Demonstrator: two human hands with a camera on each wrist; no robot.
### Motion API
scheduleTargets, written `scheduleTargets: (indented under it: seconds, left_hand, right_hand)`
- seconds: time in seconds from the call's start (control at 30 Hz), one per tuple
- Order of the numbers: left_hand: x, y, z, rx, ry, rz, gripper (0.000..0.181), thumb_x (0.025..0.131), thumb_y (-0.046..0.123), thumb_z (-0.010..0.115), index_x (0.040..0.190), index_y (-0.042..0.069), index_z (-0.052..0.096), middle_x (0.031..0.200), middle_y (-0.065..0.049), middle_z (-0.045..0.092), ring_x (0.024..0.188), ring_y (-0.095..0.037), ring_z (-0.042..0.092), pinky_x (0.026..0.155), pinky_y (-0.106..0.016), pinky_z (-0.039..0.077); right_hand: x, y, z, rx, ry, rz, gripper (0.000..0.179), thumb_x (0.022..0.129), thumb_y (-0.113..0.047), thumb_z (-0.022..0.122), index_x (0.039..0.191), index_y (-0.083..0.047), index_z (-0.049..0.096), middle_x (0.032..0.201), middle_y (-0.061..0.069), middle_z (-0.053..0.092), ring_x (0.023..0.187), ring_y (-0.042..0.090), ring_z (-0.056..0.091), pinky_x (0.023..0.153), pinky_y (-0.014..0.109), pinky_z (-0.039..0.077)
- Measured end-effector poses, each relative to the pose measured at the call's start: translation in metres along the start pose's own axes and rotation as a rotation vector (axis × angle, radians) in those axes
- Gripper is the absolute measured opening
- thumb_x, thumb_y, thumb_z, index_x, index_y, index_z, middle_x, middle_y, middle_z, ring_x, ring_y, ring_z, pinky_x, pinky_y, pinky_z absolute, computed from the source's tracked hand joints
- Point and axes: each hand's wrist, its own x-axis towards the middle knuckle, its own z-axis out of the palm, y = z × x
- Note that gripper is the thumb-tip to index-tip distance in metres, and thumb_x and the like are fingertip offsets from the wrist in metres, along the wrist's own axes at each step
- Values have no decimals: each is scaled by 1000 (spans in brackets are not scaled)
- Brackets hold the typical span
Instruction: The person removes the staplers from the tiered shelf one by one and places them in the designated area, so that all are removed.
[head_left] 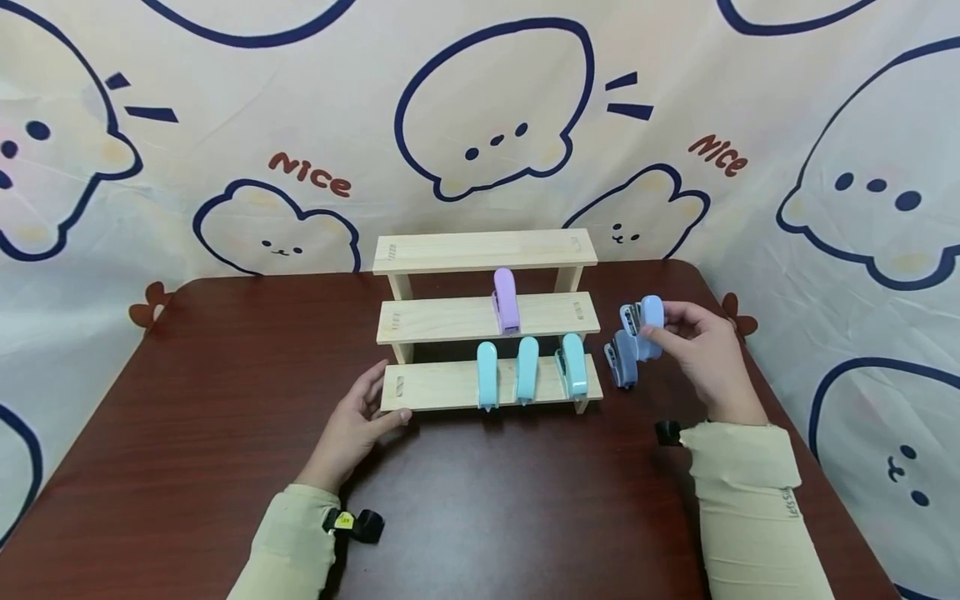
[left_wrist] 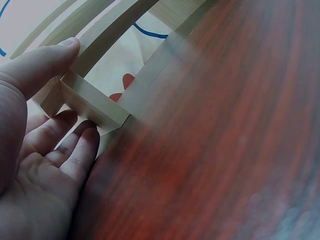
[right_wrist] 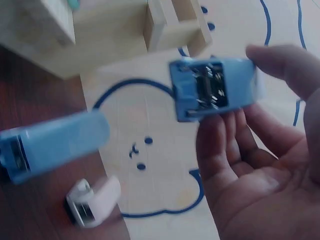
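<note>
My right hand point(head_left: 701, 350) pinches a small blue stapler point(right_wrist: 239, 82) between thumb and fingers, to the right of a three-tier wooden shelf point(head_left: 431, 387). Another blue stapler point(head_left: 621, 360) sits on the table just below it in the head view. My left hand point(head_left: 363, 429) grips the left end of the lowest tier, thumb over the top and fingers against the end support point(left_wrist: 95, 102). Three teal staplers point(head_left: 487, 375) stand in a row on the lowest tier's right half. One purple stapler point(head_left: 506, 300) stands on the middle tier.
A pale pinkish stapler point(right_wrist: 100, 202) shows on the table in the right wrist view, beyond the blue one. The dark wooden table point(head_left: 480, 517) ends at a cartoon-printed cloth point(head_left: 480, 100), which rises behind it and along both sides.
</note>
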Motion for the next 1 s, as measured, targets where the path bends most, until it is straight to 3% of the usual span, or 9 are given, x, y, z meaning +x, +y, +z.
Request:
scheduleTargets:
  seconds: [0.3,0.63,1.0]
  left_hand:
    - [0,1,-1,11,2,-6,91,86,6,79,159,6,24,153,-14,46,131,-27,49,88,-18,51]
    - [1,0,0,11,3,-8,91,86,5,79,159,6,24,152,-14,46,130,-26,49,88,-18,50]
    - [1,0,0,14,4,1,91,86,5,79,158,6,24,151,-15,47,125,-15,53,89,-18,50]
  right_hand:
    - [1,9,-14,-127,-128,30,48,93,-33,74,127,-1,62,113,16,63,93,26,55,74,23,55]
    - [5,29,-28,-154,-168,53,46,92,-31,76,124,-1,63,110,15,65,88,21,59,74,28,57]
    - [8,45,-38,-226,-226,126,53,93,-37,74,127,1,60,113,21,65,92,26,58,76,30,55]
